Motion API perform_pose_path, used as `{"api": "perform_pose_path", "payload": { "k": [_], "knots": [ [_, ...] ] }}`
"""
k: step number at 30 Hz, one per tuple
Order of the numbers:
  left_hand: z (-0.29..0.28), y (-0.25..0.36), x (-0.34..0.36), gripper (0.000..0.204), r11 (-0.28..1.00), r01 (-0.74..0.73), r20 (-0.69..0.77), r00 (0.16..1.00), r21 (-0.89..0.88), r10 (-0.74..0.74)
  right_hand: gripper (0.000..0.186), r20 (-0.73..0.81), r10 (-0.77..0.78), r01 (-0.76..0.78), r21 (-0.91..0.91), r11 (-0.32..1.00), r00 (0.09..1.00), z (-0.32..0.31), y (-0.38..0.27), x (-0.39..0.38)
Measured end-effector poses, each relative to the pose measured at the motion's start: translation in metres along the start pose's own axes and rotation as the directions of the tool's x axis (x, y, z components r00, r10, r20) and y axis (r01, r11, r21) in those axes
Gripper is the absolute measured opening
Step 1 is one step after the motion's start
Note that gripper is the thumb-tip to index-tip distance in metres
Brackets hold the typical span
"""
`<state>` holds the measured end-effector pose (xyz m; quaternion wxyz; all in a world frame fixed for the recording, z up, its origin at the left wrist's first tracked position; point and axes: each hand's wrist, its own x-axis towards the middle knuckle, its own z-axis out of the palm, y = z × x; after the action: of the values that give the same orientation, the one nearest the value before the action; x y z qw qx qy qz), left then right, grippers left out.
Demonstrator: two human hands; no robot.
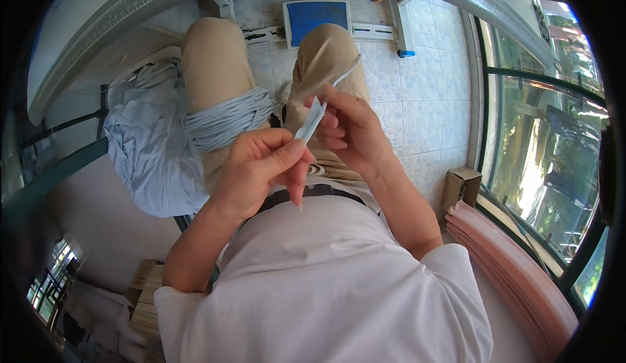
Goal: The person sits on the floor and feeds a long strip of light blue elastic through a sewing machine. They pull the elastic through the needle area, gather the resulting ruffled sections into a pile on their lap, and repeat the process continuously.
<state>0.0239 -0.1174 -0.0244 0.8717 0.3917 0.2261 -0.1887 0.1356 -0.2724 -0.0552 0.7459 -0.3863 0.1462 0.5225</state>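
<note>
The left hand (pixel 261 164), fingers curled nearly closed, pinches the lower end of a thin pale-blue strip (pixel 311 120) between thumb and fingers, above the person's lap. The right hand (pixel 349 131), also curled, grips the strip's upper end, so the strip runs slantwise between the two hands, touching both. From the top of the right hand a narrow pale tail (pixel 347 74) arcs up and away over the right knee. The strip looks flat, soft and folded, like light fabric; its exact make cannot be told.

Across the left thigh lies a bundle (pixel 228 120) of similar pale-blue strips, ribbed and draped like a skein. Just beside it, to the left, a heap of crumpled light-blue cloth (pixel 147 148) spills down from a seat. The person wears tan trousers (pixel 212 60) and a white shirt (pixel 326 278), smooth and slack.

Beyond the knees, a blue-topped scale (pixel 316 17) rests on a pebble-patterned tile floor (pixel 430 82). To the right, a small cardboard box (pixel 462 187) stands near a stack of pink sheets (pixel 515 265) by a glazed window (pixel 548 154).
</note>
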Motion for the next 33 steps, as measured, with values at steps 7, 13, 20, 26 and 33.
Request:
{"api": "perform_pose_path", "payload": {
  "k": [7, 13, 20, 26, 33],
  "knots": [
    [0.003, 0.012, 0.026, 0.029, 0.998, -0.029, -0.048, 0.998, 0.054, 0.032, 0.029, -0.061, -0.273, 0.230, -0.386, 0.893, 0.960, 0.021, 0.003, 0.004],
    [0.004, -0.001, 0.013, 0.029, 0.970, -0.012, -0.120, 0.992, 0.243, 0.042, 0.030, -0.237, -0.507, 0.351, -0.485, 0.801, 0.828, -0.006, -0.016, 0.024],
    [-0.018, -0.023, -0.001, 0.022, 0.937, -0.070, -0.109, 0.987, 0.343, 0.114, 0.028, -0.202, -0.471, 0.389, -0.343, 0.855, 0.858, -0.035, -0.043, 0.023],
    [-0.007, 0.000, 0.035, 0.027, 0.177, -0.300, 0.103, 0.725, 0.937, 0.681, 0.032, -0.104, -0.479, 0.392, -0.438, 0.809, 0.872, -0.002, -0.036, 0.006],
    [0.016, 0.010, 0.061, 0.012, 0.764, -0.312, 0.088, 0.943, 0.565, 0.320, 0.033, -0.071, -0.640, 0.443, -0.664, 0.603, 0.765, 0.011, -0.044, -0.008]
  ]
}}
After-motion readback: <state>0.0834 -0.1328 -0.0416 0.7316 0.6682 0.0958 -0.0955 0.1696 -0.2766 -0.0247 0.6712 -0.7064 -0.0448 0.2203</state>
